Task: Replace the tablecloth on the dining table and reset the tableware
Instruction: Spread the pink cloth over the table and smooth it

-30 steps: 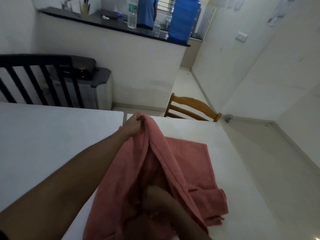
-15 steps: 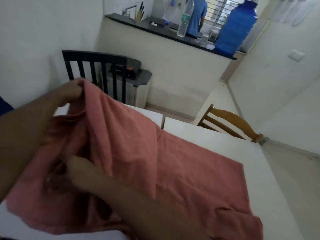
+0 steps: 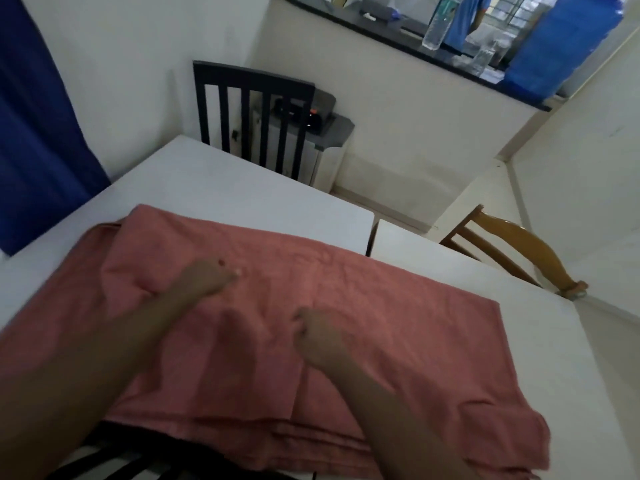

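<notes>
— Here, where are your hands?
— Your left hand (image 3: 207,277) lies on the pink tablecloth (image 3: 363,306), fingers stretched nearly flat. Your right hand (image 3: 317,336) curls, pinching a fold of it.
— And the cloth?
— Spread rumpled across the white table (image 3: 221,181), its near edge draped over. Motion blur smears both hands; your forearms run out of frame.
</notes>
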